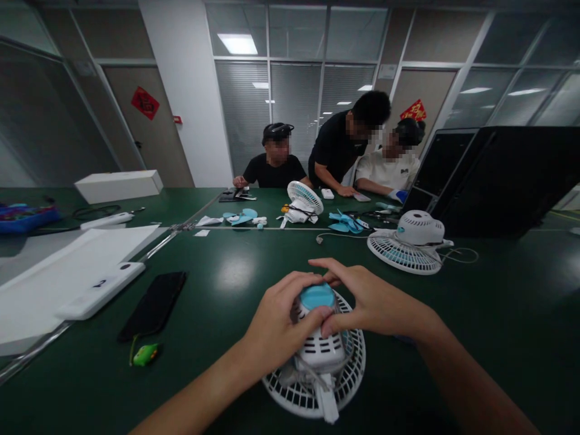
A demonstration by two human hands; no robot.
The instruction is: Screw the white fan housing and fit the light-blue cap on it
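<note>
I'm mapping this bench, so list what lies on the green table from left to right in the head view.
white slab-shaped device → black phone → white fan, gripped between the left hand and the right hand → second white fan, lying grille-down → black monitor

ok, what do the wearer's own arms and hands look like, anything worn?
Nothing worn: no sleeves, watches or wristbands show up to the frame edge. The left hand and right hand are ungloved, with no rings or markings visible.
</note>
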